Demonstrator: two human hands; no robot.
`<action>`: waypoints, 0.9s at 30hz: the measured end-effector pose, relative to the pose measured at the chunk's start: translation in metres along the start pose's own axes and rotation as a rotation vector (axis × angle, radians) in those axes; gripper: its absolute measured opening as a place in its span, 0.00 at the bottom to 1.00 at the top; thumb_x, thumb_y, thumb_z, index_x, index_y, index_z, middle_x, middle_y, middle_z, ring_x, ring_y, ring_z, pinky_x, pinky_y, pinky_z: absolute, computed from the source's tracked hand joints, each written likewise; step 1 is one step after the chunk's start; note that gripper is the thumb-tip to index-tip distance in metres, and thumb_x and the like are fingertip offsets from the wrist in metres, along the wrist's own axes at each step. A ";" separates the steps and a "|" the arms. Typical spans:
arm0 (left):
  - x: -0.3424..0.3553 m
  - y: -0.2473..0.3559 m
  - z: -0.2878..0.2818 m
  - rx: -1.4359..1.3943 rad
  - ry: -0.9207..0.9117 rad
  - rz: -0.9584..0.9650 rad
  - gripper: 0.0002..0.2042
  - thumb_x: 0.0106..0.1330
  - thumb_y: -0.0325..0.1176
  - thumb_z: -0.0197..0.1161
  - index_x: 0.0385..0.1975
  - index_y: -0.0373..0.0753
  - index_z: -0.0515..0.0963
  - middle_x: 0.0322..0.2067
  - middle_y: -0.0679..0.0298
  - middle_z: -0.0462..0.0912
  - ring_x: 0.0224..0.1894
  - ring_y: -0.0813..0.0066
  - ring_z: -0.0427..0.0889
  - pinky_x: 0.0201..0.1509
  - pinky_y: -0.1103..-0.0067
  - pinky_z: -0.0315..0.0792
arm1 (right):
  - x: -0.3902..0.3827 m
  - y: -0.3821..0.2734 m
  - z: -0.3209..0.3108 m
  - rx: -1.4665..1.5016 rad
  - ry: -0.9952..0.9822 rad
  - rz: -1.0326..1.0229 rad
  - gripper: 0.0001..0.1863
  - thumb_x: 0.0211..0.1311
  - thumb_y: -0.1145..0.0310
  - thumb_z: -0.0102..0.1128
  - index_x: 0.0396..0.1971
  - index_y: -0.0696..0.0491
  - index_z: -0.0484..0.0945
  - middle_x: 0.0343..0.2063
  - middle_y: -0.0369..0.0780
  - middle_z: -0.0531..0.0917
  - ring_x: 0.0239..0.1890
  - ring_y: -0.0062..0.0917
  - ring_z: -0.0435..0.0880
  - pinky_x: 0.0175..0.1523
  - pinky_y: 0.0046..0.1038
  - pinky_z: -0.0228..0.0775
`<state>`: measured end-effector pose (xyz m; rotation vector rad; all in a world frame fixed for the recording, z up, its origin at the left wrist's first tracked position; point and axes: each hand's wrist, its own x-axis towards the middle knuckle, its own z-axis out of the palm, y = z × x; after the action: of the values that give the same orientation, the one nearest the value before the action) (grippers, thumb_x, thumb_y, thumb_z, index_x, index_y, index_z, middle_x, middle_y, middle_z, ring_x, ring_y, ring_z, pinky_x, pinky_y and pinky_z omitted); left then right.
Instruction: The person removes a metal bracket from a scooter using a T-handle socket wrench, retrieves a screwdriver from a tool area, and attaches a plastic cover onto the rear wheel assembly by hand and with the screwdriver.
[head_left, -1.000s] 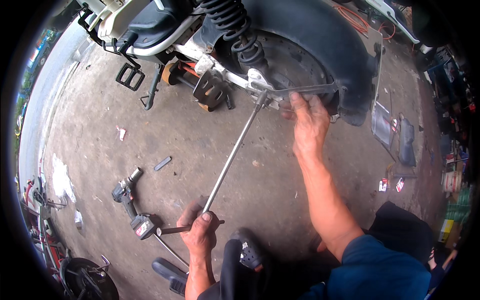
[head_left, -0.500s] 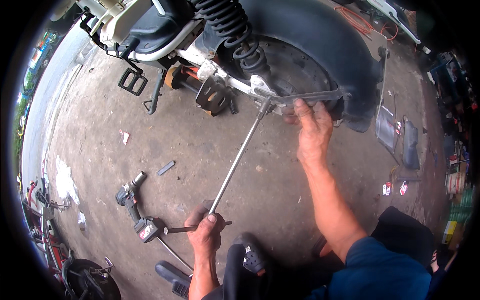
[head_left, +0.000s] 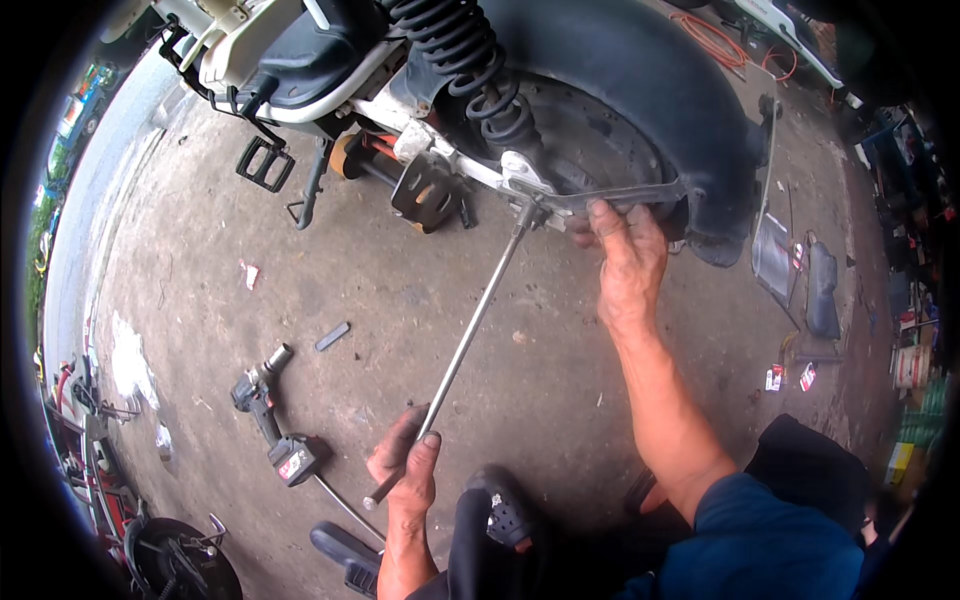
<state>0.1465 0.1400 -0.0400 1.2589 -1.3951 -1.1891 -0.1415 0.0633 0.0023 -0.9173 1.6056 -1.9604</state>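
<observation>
My left hand [head_left: 408,465] is closed around the handle end of a long T-handle socket wrench [head_left: 470,335]. One end of its crossbar pokes out below the fingers. The wrench's far end meets a fastener by the wheel axle, under the white swingarm [head_left: 470,170] of a two-wheeler. Close to that joint, my right hand [head_left: 630,250] pinches a flat grey metal brace [head_left: 640,192] that runs from the axle area to the black rear fender [head_left: 600,60]. The fingertips behind the brace are partly hidden.
A cordless impact wrench [head_left: 270,410] lies on the concrete floor, left of my left hand, near a small dark bar [head_left: 333,336]. Above it are a pedal [head_left: 265,164] and a coil spring shock [head_left: 460,50]. A dark plastic piece [head_left: 822,290] lies at right.
The wrench's crossbar has turned from lying sideways to pointing down toward me, and my left hand has shifted its grip around it. My right hand stays on the brace.
</observation>
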 end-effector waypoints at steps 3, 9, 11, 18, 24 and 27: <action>0.005 0.014 0.002 -0.271 -0.008 -0.162 0.18 0.56 0.33 0.65 0.41 0.24 0.76 0.22 0.59 0.77 0.21 0.77 0.75 0.25 0.82 0.71 | -0.002 -0.002 0.000 -0.003 0.005 0.038 0.12 0.62 0.63 0.57 0.34 0.57 0.75 0.30 0.38 0.80 0.30 0.22 0.80 0.36 0.22 0.70; 0.004 0.035 0.006 -0.502 -0.006 -0.285 0.21 0.53 0.31 0.65 0.42 0.21 0.72 0.16 0.62 0.72 0.15 0.80 0.67 0.18 0.84 0.63 | -0.004 -0.005 0.001 -0.011 -0.002 0.044 0.12 0.63 0.62 0.56 0.35 0.58 0.75 0.31 0.38 0.80 0.31 0.22 0.80 0.36 0.23 0.70; 0.008 0.033 0.005 -0.505 -0.014 -0.278 0.21 0.53 0.31 0.65 0.42 0.21 0.72 0.16 0.62 0.72 0.15 0.80 0.67 0.18 0.83 0.62 | -0.004 -0.002 0.001 -0.007 -0.017 0.027 0.12 0.63 0.62 0.56 0.35 0.58 0.75 0.31 0.38 0.80 0.31 0.22 0.80 0.36 0.23 0.71; 0.010 0.016 0.013 -0.669 -0.037 -0.354 0.19 0.54 0.29 0.63 0.42 0.22 0.72 0.13 0.65 0.69 0.13 0.80 0.63 0.17 0.81 0.57 | -0.004 -0.004 0.002 -0.008 0.011 0.016 0.12 0.63 0.62 0.56 0.35 0.58 0.75 0.31 0.38 0.81 0.31 0.22 0.80 0.36 0.23 0.71; 0.001 0.023 0.018 -0.746 -0.025 -0.394 0.18 0.55 0.27 0.61 0.43 0.24 0.72 0.12 0.67 0.66 0.13 0.79 0.61 0.17 0.80 0.56 | 0.000 -0.002 0.001 0.018 0.015 0.014 0.13 0.62 0.62 0.57 0.35 0.57 0.75 0.32 0.38 0.81 0.31 0.22 0.80 0.36 0.23 0.71; -0.006 0.026 0.026 -0.700 -0.036 -0.431 0.18 0.56 0.33 0.62 0.43 0.28 0.72 0.12 0.69 0.63 0.11 0.80 0.59 0.16 0.79 0.56 | 0.002 -0.001 -0.001 0.014 0.018 -0.003 0.13 0.62 0.61 0.57 0.35 0.57 0.75 0.32 0.38 0.81 0.31 0.22 0.80 0.36 0.23 0.71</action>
<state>0.1181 0.1488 -0.0180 1.0401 -0.6222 -1.7961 -0.1431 0.0626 0.0032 -0.8992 1.5990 -1.9854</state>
